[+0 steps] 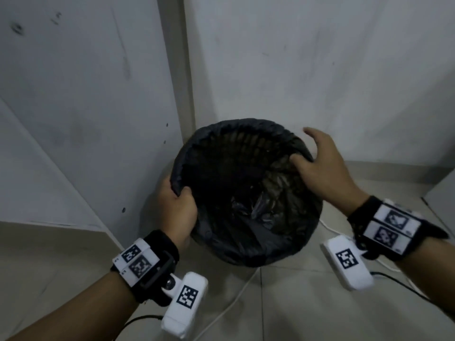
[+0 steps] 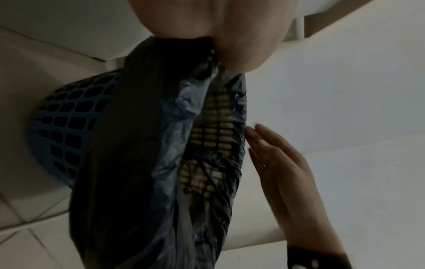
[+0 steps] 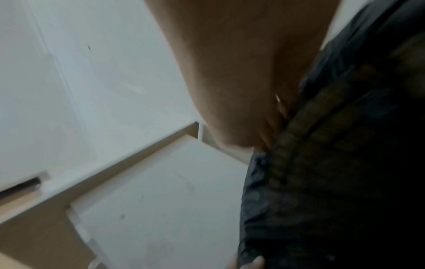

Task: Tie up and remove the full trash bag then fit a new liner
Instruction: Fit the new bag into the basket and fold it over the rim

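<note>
Hands work the thin black plastic liner (image 1: 248, 210) folded over the rim of a round blue lattice plastic bin (image 2: 62, 131), which stands on the tiled floor (image 1: 283, 303) in the wall corner. The left hand (image 1: 177, 205) pinches the liner at the near-left rim. The right hand (image 1: 320, 163) curls its thumb and some fingers over the far-right rim, one finger straight.

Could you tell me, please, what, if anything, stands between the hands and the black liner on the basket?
Nothing visible does. The left hand already grips the black liner at the near-left rim, and the right hand is on it at the far-right rim of the blue mesh basket.
</note>
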